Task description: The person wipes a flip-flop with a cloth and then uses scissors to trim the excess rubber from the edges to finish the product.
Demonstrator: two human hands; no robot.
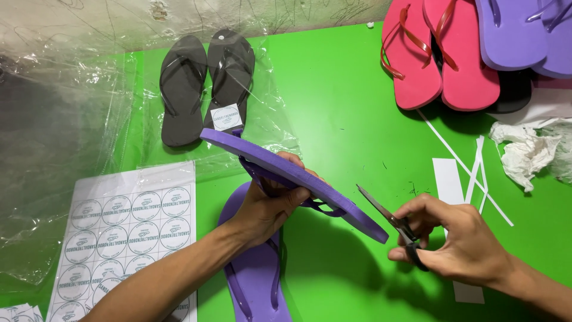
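Green tabletop (339, 101) is lying open in the middle, crowded at its edges. Left hand (268, 209) is closing around a purple flip-flop (292, 176), gripping its strap from below and holding it tilted above the surface. Right hand (459, 241) is gripping scissors (390, 219), fingers through the handles, blades slightly apart, tips just beside that flip-flop's lower edge. Second purple flip-flop (256, 280) is lying flat beneath it. Beyond it, bagged black pair (205, 83); left of it, sticker sheet (122, 238); right of it, paper strips (465, 173); far right, pink flip-flops (441, 53).
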